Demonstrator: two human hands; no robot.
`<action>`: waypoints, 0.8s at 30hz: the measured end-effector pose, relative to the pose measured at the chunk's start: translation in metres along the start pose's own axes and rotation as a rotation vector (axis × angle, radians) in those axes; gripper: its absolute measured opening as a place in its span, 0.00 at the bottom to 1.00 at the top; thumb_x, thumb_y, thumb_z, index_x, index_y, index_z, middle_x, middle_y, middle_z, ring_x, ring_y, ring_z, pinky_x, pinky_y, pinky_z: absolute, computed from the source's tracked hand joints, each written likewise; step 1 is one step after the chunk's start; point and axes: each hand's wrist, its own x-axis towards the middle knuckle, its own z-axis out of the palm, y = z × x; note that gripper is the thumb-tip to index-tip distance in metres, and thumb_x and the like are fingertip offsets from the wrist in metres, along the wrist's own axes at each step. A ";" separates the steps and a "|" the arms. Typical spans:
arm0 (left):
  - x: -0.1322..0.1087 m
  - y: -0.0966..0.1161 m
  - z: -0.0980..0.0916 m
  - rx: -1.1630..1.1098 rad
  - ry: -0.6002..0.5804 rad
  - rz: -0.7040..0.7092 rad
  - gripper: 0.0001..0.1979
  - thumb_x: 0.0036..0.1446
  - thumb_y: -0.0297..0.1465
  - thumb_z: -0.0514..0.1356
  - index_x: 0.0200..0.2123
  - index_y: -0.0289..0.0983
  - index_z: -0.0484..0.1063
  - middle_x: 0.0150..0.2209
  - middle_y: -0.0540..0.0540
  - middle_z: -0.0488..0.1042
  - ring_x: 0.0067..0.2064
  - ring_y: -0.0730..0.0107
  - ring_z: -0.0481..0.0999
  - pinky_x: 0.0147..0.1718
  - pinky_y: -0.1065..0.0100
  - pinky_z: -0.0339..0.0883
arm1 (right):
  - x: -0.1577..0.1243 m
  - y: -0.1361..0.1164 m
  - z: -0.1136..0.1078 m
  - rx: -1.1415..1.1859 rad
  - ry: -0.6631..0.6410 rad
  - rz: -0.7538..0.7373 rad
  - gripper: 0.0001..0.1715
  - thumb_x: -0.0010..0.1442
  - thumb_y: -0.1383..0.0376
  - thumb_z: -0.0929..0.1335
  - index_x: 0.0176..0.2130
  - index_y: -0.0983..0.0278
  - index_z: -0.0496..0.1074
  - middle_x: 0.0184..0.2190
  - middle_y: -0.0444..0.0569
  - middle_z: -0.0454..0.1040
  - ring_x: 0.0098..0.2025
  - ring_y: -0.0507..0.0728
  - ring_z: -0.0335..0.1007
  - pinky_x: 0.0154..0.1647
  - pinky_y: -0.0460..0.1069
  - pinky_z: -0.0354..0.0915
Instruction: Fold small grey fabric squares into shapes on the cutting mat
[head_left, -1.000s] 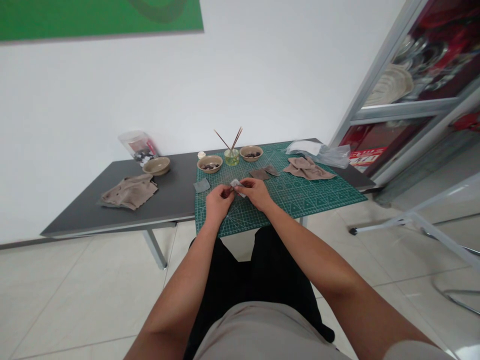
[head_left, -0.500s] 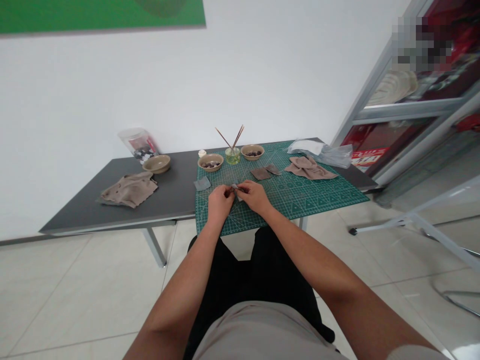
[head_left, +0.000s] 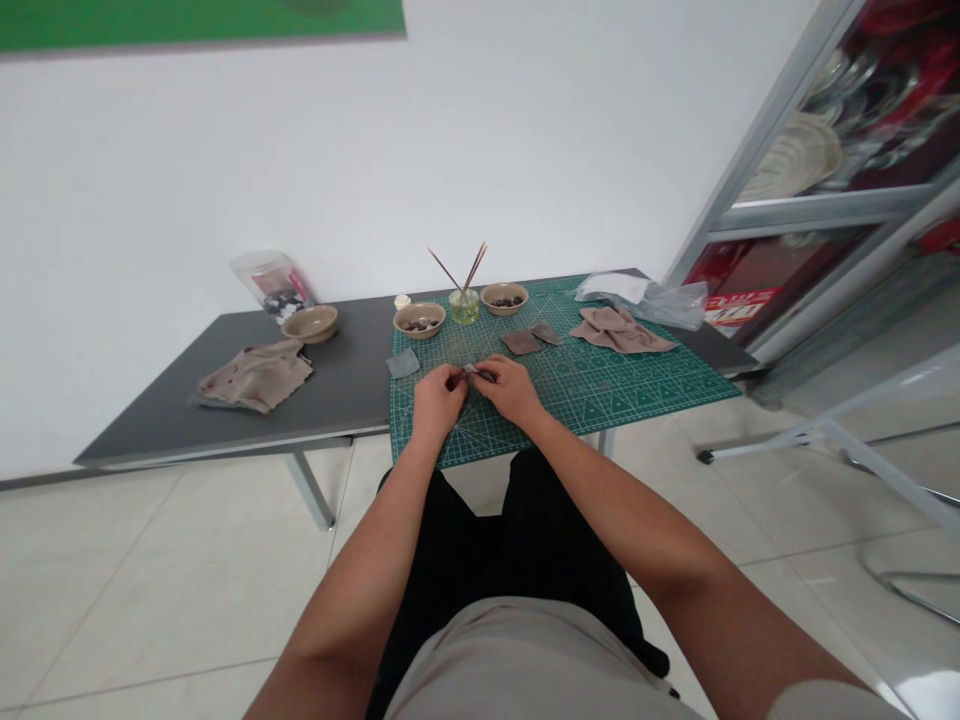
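Head view: small pale piece (head_left: pixel 471 369) held pinched between left hand (head_left: pixel 439 398) and right hand (head_left: pixel 511 390), fingertips together, just above green cutting mat (head_left: pixel 637 388). Grey swatch (head_left: pixel 403 363) lies left of grip; brown fabric scraps (head_left: pixel 521 343) lie ahead, right. Tan bowl (head_left: pixel 418 320) is placed farther ahead.

Pale scrap (head_left: pixel 471 369), far less of it showing

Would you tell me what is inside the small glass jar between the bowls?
The glass jar holds thin wooden sticks in greenish liquid; their lower ends are unclear.
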 end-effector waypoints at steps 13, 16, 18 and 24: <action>-0.001 0.001 0.001 -0.247 0.010 -0.053 0.04 0.52 0.30 0.60 0.34 0.39 0.70 0.31 0.52 0.76 0.33 0.73 0.75 0.35 0.72 0.68 | 0.004 0.009 0.002 0.417 0.018 0.235 0.13 0.53 0.57 0.70 0.34 0.64 0.77 0.26 0.45 0.75 0.28 0.53 0.68 0.32 0.48 0.63; 0.001 0.000 0.000 -0.260 -0.005 0.009 0.04 0.53 0.31 0.60 0.33 0.38 0.72 0.33 0.50 0.75 0.34 0.73 0.75 0.35 0.71 0.69 | 0.005 0.007 -0.002 0.575 -0.048 0.249 0.15 0.51 0.55 0.72 0.32 0.65 0.76 0.25 0.44 0.74 0.27 0.52 0.67 0.30 0.47 0.62; 0.002 -0.001 -0.001 -0.217 0.026 0.049 0.04 0.52 0.31 0.61 0.33 0.38 0.74 0.33 0.49 0.74 0.33 0.72 0.73 0.35 0.71 0.68 | 0.006 0.007 -0.004 0.624 -0.079 0.248 0.16 0.50 0.55 0.72 0.32 0.65 0.76 0.24 0.44 0.74 0.27 0.52 0.67 0.30 0.47 0.62; 0.000 -0.001 -0.003 -0.083 0.030 0.040 0.04 0.53 0.29 0.60 0.32 0.38 0.76 0.30 0.49 0.74 0.31 0.71 0.72 0.34 0.70 0.66 | 0.011 0.007 -0.001 0.687 -0.163 0.283 0.17 0.45 0.57 0.75 0.32 0.65 0.75 0.26 0.43 0.74 0.27 0.51 0.68 0.30 0.47 0.65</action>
